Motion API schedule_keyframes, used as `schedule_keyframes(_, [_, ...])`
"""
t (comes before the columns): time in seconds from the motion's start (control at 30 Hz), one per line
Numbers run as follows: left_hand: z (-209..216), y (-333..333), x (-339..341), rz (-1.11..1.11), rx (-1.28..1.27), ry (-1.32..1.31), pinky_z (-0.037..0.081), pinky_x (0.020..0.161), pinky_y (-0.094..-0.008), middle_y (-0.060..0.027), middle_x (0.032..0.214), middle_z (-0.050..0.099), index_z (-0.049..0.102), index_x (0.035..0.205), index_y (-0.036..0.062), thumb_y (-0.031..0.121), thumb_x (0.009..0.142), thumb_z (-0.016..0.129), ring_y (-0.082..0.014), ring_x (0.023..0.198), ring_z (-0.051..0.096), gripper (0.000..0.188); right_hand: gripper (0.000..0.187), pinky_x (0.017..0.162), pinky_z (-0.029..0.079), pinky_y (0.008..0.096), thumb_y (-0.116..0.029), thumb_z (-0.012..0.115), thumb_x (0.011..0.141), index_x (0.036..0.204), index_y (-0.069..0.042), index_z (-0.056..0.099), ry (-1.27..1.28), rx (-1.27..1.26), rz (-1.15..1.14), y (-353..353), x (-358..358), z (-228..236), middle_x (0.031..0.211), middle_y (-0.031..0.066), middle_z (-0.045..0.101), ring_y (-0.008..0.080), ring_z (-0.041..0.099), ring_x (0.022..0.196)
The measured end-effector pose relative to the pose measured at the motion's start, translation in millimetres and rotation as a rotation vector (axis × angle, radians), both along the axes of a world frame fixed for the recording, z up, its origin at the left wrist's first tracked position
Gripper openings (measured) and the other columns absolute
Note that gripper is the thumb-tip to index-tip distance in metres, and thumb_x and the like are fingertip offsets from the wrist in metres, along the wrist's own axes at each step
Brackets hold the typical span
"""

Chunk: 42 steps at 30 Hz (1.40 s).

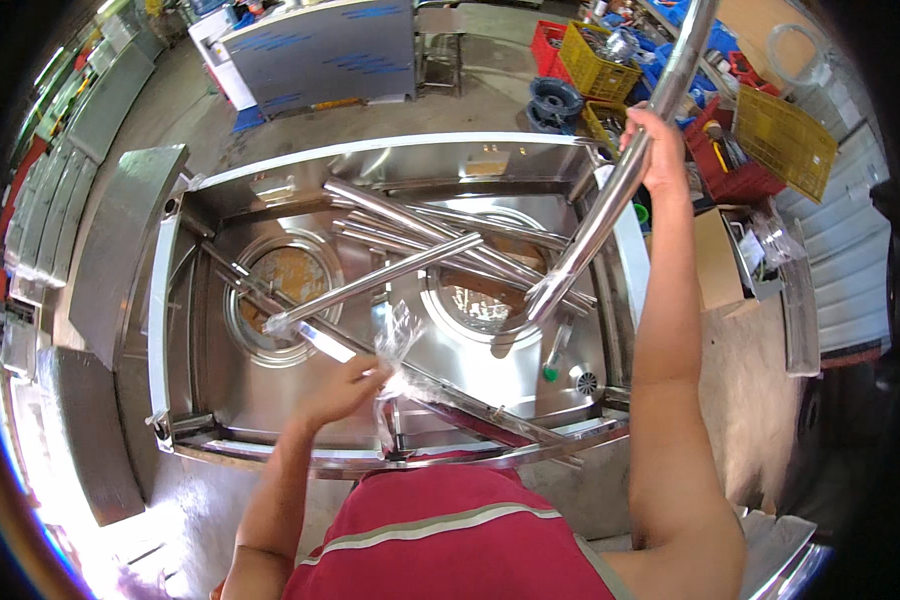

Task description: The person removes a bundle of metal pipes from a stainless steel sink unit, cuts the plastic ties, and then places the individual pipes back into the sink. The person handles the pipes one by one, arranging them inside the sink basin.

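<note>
My right hand (660, 150), raised at the right, is wrapped round a long shiny steel tube (600, 212). The tube slants down, its lower end over a large stainless steel stove-top-like unit (270, 385) with raised sides and two round openings. My left hand (345, 390) has curled fingers at a crumpled clear plastic film (400, 335) and seems to pinch its edge. Several thinner steel tubes (400, 270) lie crossed inside the unit. Beneath the film, a long steel bar (460, 400) runs diagonally. A green-tipped piece (551, 372) lies by a small round drain (586, 382).
Flat metal panels (125, 250) stand at the left. A steel-fronted counter (320, 60) is at the back. Yellow crates (598, 60), a red crate (725, 170) with tools, black round parts (555, 100) and a cardboard box (718, 260) sit at the right.
</note>
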<state>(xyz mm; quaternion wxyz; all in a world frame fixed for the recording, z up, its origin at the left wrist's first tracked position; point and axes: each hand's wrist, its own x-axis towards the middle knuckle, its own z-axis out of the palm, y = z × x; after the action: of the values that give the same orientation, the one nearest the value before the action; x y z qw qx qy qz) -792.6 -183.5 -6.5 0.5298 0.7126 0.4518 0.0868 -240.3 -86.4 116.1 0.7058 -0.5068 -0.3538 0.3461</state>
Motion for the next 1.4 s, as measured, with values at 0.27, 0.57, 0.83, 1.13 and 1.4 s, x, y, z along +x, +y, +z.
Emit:
schedule_keyframes(0.27, [103.2,26.2,19.8,0.230,0.654,0.539,0.055,0.083,-0.0446,-0.0167,0.097,0.073,0.075,0.102,0.0046,0.049,0.094,0.068,-0.0356,0.096,0.071,0.045,0.020,0.061,0.051,0.0334,-0.021,0.073,0.088,0.100,-0.010,0.061,0.146,-0.009,0.005,-36.1,-53.2,8.4,0.075,0.0033,0.059,0.0188,0.060,0.064])
schedule_keyframes(0.57, [38.9,-0.3,121.1,-0.457,0.777,-0.099,0.057,0.078,-0.0427,-0.0105,0.101,0.064,0.068,0.108,0.0111,0.037,0.099,0.061,-0.0320,0.095,0.067,0.029,0.029,0.061,0.052,0.0354,-0.021,0.071,0.089,0.110,-0.006,0.058,0.138,0.105,0.218,-27.3,-107.6,33.1,0.076,0.0040,0.057,0.0189,0.059,0.063])
schedule_keyframes(0.83, [43.2,-55.2,98.5,-0.365,0.570,-0.199,0.057,0.074,-0.0434,-0.0105,0.096,0.067,0.065,0.103,0.0092,0.026,0.095,0.067,-0.0312,0.089,0.069,0.019,0.035,0.054,0.051,0.0328,-0.020,0.073,0.086,0.114,-0.004,0.059,-0.042,0.038,0.220,-59.7,-98.0,85.8,0.072,0.0032,0.057,0.0171,0.058,0.057])
schedule_keyframes(1.13, [73.9,-41.2,98.7,-0.175,0.448,-0.669,0.059,0.084,-0.0349,-0.0126,0.118,0.070,0.075,0.105,0.0026,0.010,0.091,0.076,-0.0243,0.100,0.071,0.015,0.029,0.056,0.051,0.0346,-0.022,0.075,0.086,0.108,-0.009,0.062,0.044,-0.006,0.095,-64.1,-157.5,75.9,0.074,0.0038,0.060,0.0190,0.060,0.059])
schedule_keyframes(1.4, [46.4,-65.9,73.9,0.093,0.038,-0.853,0.054,0.083,-0.0293,-0.0075,0.112,0.070,0.073,0.118,0.0045,0.010,0.089,0.081,-0.0162,0.096,0.067,0.031,0.028,0.058,0.052,0.0377,-0.026,0.079,0.085,0.095,-0.011,0.058,0.279,-0.123,-0.026,-77.8,-155.3,37.7,0.073,0.0050,0.060,0.0209,0.061,0.062])
